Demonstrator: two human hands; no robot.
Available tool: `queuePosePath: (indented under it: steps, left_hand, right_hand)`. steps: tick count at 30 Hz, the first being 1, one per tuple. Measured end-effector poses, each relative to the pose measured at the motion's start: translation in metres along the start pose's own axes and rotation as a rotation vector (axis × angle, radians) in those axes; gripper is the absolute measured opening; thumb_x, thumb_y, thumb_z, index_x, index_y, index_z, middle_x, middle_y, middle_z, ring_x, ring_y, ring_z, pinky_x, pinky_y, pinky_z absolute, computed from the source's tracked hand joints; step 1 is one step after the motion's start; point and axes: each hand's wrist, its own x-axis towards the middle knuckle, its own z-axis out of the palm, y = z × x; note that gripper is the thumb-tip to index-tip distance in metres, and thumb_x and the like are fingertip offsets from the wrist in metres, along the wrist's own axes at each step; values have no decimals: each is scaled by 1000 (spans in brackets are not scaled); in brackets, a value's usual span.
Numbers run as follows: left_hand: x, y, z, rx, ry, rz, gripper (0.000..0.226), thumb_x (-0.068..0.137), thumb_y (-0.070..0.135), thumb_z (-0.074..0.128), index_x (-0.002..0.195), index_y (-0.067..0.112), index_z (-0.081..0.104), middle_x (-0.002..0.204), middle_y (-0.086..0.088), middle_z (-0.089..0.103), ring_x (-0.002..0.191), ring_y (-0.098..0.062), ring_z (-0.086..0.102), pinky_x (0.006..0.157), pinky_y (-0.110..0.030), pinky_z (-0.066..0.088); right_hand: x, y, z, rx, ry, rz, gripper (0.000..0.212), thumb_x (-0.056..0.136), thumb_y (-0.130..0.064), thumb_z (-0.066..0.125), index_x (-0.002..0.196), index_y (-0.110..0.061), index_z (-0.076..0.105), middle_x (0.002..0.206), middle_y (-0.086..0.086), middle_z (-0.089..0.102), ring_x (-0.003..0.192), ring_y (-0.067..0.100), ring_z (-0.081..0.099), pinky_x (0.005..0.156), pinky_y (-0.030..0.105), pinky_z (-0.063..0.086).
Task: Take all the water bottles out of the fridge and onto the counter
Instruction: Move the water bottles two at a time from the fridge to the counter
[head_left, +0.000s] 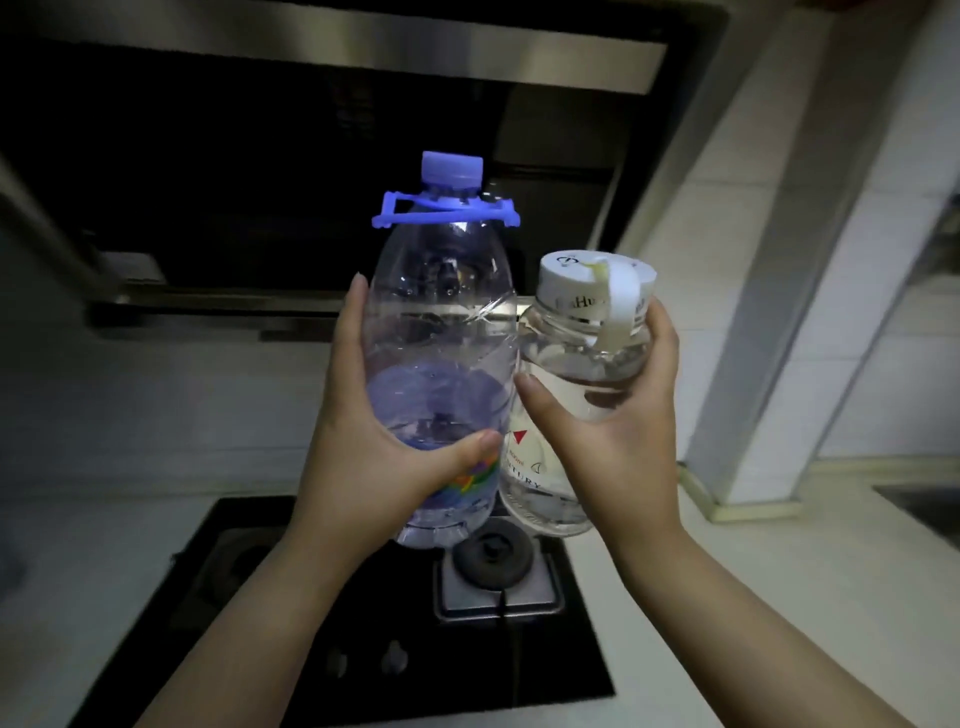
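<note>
I had both bottles in the air over the gas hob (291, 613), neither yet on the counter (753, 597). My left hand (358, 447) was wrapped round the lower body of the large clear bottle with the blue cap (441, 332), thumb across the front and fingers curled behind it. My right hand (608, 426) was clamped on the shorter white-lidded bottle (582, 364), thumb in front and fingers round its shoulder. The two bottles touched side by side and leaned a little. To set them down well, I judged I should carry them clear of the burner (493, 553) to the pale counter on the right, lower each upright on its base, and part them first so one would not knock the other over. The fridge was out of view.
</note>
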Motion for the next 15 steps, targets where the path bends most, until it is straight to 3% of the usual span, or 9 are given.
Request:
queuePosePath:
  steps: [2, 4, 7, 10, 15]
  left_hand:
    - [10, -10, 35, -64, -58, -13, 127, 45, 51, 88, 145, 60, 9, 143, 35, 38, 128, 6, 45, 99, -33, 44]
    - [18, -19, 70, -107, -112, 6, 127, 45, 50, 87, 145, 58, 9, 143, 35, 37, 128, 8, 43, 100, -29, 41]
    - [24, -24, 125, -150, -181, 40, 125, 49, 47, 86, 147, 54, 9, 151, 22, 34, 134, 1, 39, 107, -37, 37]
    - [23, -24, 177, -197, -241, 33, 125, 48, 46, 87, 148, 52, 11, 150, 24, 32, 135, 0, 38, 108, -41, 38]
    - [13, -21, 264, -255, -294, 0, 125, 47, 42, 88, 147, 53, 12, 142, 38, 33, 130, 9, 39, 98, -9, 39]
  right_hand:
    - [8, 16, -25, -73, 59, -3, 85, 69, -42, 83, 134, -52, 30, 127, -38, 50, 115, -9, 55, 84, 4, 42]
    - [13, 32, -51, -124, 108, -5, 86, 68, -42, 83, 134, -53, 29, 127, -39, 49, 115, -9, 54, 83, 3, 41]
    - [17, 53, -93, -182, 168, 16, 88, 66, -42, 83, 137, -44, 32, 127, -38, 49, 117, -9, 53, 86, 3, 40]
    - [21, 71, -140, -235, 208, 52, 91, 65, -43, 83, 141, -35, 33, 130, -28, 52, 120, -3, 53, 92, 10, 42]
    - [30, 105, -218, -268, 182, 90, 91, 66, -39, 84, 141, -33, 33, 130, -23, 54, 121, 5, 55, 98, 20, 46]
